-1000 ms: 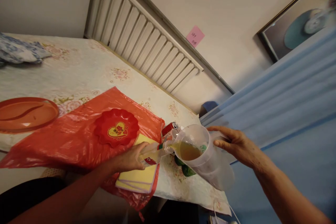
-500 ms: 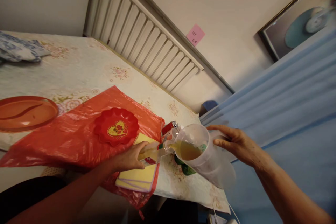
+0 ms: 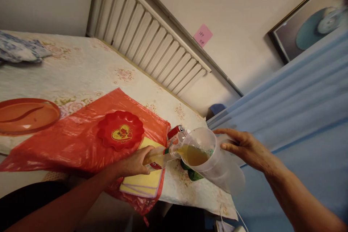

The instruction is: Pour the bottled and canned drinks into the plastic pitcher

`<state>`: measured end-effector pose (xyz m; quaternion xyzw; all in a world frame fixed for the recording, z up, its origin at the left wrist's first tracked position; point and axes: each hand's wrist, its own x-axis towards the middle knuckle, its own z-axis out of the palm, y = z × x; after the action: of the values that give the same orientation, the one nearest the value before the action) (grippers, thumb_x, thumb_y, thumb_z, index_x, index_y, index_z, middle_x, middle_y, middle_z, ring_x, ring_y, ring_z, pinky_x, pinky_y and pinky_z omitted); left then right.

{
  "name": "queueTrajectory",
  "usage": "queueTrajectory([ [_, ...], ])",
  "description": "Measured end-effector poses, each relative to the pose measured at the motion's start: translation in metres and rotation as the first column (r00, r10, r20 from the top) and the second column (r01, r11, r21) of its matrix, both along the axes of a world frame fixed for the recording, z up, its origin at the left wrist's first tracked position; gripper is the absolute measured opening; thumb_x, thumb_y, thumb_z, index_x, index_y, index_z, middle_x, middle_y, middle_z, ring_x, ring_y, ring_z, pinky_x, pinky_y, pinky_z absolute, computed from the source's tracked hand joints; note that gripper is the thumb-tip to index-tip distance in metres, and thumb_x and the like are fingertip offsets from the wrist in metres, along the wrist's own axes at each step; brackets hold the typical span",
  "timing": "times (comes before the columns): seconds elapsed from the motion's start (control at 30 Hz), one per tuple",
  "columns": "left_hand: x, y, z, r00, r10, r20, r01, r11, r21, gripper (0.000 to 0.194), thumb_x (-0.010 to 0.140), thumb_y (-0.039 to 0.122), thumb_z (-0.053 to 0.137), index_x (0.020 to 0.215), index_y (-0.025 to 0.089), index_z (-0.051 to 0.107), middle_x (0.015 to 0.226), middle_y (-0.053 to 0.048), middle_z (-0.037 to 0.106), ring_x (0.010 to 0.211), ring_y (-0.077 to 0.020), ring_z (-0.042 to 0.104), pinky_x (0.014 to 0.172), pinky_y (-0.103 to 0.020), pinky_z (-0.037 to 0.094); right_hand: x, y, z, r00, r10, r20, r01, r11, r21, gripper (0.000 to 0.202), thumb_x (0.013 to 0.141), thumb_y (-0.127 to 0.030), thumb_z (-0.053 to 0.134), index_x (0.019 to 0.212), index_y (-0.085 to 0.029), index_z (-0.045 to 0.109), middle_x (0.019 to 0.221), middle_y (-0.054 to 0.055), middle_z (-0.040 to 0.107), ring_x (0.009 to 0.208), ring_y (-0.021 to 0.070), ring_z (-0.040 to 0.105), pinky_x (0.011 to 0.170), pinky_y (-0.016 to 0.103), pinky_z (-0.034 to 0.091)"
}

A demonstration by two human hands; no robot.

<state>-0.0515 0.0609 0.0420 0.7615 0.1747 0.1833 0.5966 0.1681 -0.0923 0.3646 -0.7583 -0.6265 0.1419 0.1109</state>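
Note:
My left hand [image 3: 138,161] is wrapped round a clear bottle [image 3: 160,157] with a red and white label, tipped so its mouth lies at the rim of a pitcher. Yellowish liquid [image 3: 194,155] runs from the bottle and stands inside the pitcher. The frosted plastic pitcher [image 3: 221,174] leans toward the bottle. My right hand [image 3: 248,150] grips the pitcher by its handle, fingers over the top and thumb along the side. Below the bottle lie folded yellow cloths [image 3: 143,185]. A red can [image 3: 176,131] shows behind the bottle mouth, partly hidden, and green items [image 3: 194,175] sit beneath the pitcher.
A red plastic bag [image 3: 78,137] is spread over the flowered tablecloth [image 3: 106,69], with a scalloped red plate [image 3: 121,130] on it. An orange oval tray [image 3: 29,116] lies at left, near a blue-and-white cloth [image 3: 21,49]. Behind are a radiator [image 3: 149,25] and a blue curtain [image 3: 307,116].
Liquid keeps running from the bottle into the pitcher. Both hands stay almost in the same place, with the bottle and pitcher still tilted together.

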Motion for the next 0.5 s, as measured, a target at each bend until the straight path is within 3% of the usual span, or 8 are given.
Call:
queueTrajectory([
  [0.3,0.0019,-0.0005,-0.0017,1.0,0.017,-0.01,-0.017,1.0,0.002,0.08,0.062,0.022,0.069,0.137,0.025,0.043,0.138,-0.007,0.056,0.127,-0.0296,0.052,0.103,-0.036,0.045,-0.0026,0.0009,0.0034,0.999,0.012,0.041,-0.011,1.0,-0.022,0.043,0.085,-0.055,0.065,0.118,-0.027,0.067,0.086,0.001,0.07,0.073,0.0165,0.061,0.059,0.023,0.049],
  [0.5,0.0013,-0.0006,-0.0002,1.0,0.006,0.006,-0.005,1.0,-0.011,0.071,0.062,0.021,0.066,0.131,0.024,0.047,0.131,-0.006,0.06,0.122,-0.0287,0.056,0.097,-0.035,0.048,-0.0054,0.0022,0.0045,0.992,0.058,0.11,-0.059,0.998,0.002,0.042,0.087,-0.055,0.062,0.117,-0.027,0.069,0.083,0.001,0.071,0.069,0.016,0.062,0.058,0.023,0.051],
])
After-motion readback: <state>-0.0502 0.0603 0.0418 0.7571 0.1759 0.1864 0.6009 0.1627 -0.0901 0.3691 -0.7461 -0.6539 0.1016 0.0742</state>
